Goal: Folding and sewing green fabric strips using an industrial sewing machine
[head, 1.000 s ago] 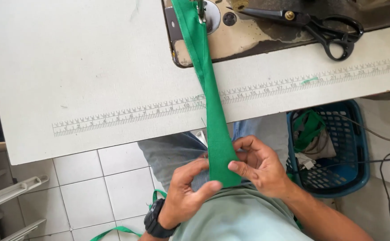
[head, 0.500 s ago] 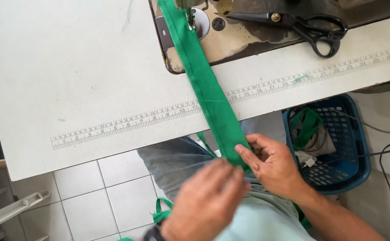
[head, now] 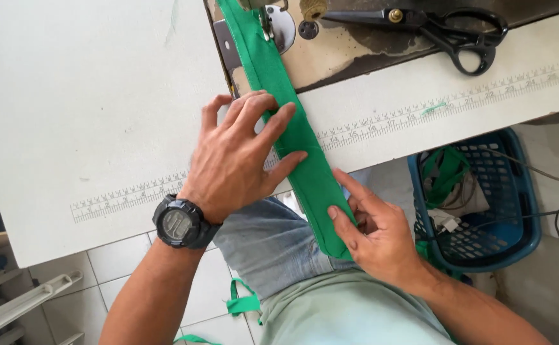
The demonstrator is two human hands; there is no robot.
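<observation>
Head view, looking down. Green strip (head: 292, 128) runs diagonally from the sewing machine (head: 273, 22) at top, across the table (head: 87, 96) edge, down to the lap.

L hand (head: 241, 156): flat on the table edge, fingers spread wide, palm down. Fingertips press onto the strip's left side, approx. mid-length, where it crosses the printed ruler (head: 132, 191). Not gripping, just pinning it flat. Black watch (head: 180, 223) on the wrist.

R hand (head: 375, 236): below the table edge, over the lap, at the strip's lower end. Thumb lies on top of the fabric, fingers curl behind/under; strip pinched between them near its right edge. Strip thus sits between the two hands, L above-left, R below-right.

Strip: bright green cloth, long & narrow, looks folded w/ a neat edge along the left; smooth, taut, no visible wrinkles. Lower end rounded off near R thumb. Upper end goes under the machine's foot; can't tell exactly how it's seated there.

Around: black scissors (head: 439, 29) on the machine bed, top right, well apart from both hands. Blue basket (head: 522, 211) on the floor at right, w/ green scraps & wires inside. Green scrap (head: 241, 303) by the knee, on grey jeans (head: 273, 246). White tile floor (head: 119, 268).
</observation>
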